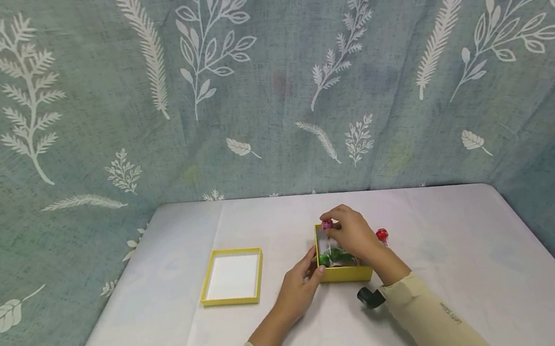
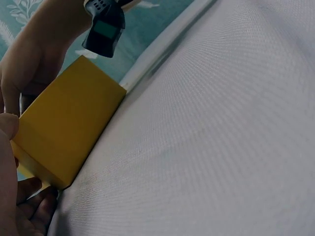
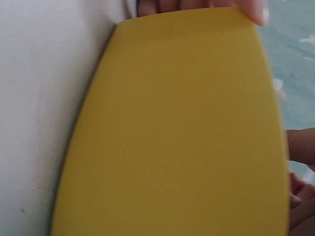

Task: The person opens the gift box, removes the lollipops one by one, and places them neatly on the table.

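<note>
Yellow box [image 1: 346, 274] sits on the bench [image 1: 455, 242], well inside its edges. White cloth lies open between the box and the yellow-rimmed tray [image 1: 231, 277] on the left; more runs right, past a red lollipop [image 1: 382, 235] just beside the box, to the bench's edge. Left hand [image 1: 297, 291] grips the box's near left corner, thumb at the rim. Right hand [image 1: 354, 236] pinches a pink lollipop [image 1: 326, 225] by its head, above the box's opening.

Right forearm and hand cover much of the box's right side; the red lollipop's lower end is unclear. Both wrist views show the outer walls, hiding the contents. Green wrappers [image 1: 337, 257] inside; count uncertain.

Pink lollipop's long axis near upright: head up, stick down into the box. Whether its tip touches the wrappers cannot be told.
</note>
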### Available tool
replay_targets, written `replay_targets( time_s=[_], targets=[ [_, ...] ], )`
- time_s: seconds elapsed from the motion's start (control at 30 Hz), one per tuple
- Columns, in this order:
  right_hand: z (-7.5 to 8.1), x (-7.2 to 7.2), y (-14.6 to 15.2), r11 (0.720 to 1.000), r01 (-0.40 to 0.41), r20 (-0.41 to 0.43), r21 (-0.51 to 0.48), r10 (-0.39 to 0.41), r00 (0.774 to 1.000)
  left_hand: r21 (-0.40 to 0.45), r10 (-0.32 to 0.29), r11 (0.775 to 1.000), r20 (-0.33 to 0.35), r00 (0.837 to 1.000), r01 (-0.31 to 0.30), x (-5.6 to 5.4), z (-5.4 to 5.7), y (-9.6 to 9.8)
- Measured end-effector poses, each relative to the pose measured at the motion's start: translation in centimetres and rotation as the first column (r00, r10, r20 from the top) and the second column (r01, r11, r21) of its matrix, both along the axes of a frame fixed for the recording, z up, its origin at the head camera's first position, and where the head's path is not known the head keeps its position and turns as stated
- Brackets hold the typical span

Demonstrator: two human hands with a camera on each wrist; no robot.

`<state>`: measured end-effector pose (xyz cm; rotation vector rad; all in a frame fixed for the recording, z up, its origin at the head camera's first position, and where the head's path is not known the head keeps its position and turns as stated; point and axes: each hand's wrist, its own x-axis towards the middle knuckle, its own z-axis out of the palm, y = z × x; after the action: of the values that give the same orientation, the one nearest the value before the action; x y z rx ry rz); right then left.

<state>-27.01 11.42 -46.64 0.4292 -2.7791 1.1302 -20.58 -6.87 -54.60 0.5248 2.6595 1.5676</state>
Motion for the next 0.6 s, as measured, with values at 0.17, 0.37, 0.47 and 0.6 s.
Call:
replay_targets(
  time_s=[0.17,0.37,0.47,0.6],
  targets=[
    [0.8,0.1,0.8,0.998,-0.005,0.041,-0.056,0.007,0.999,-0.005,0.007,1.0,0.009,1.0,-0.007,0.1,0.0,0.1],
    [1.8,0.3,2.1,0.997,-0.006,0.062,-0.081,0.011,0.998,-0.009,0.005,1.0,0.018,1.0,-0.005,0.2,0.1,0.1],
    [2.0,0.4,2.8,0.995,-0.007,0.073,-0.098,0.015,0.997,-0.006,0.003,1.0,0.014,1.0,-0.003,0.2,0.1,0.1],
    [2.1,0.4,3.7,0.994,-0.004,0.085,-0.112,0.014,0.996,0.0,-0.002,1.0,0.008,1.0,0.002,0.2,0.2,0.1]
  ],
)
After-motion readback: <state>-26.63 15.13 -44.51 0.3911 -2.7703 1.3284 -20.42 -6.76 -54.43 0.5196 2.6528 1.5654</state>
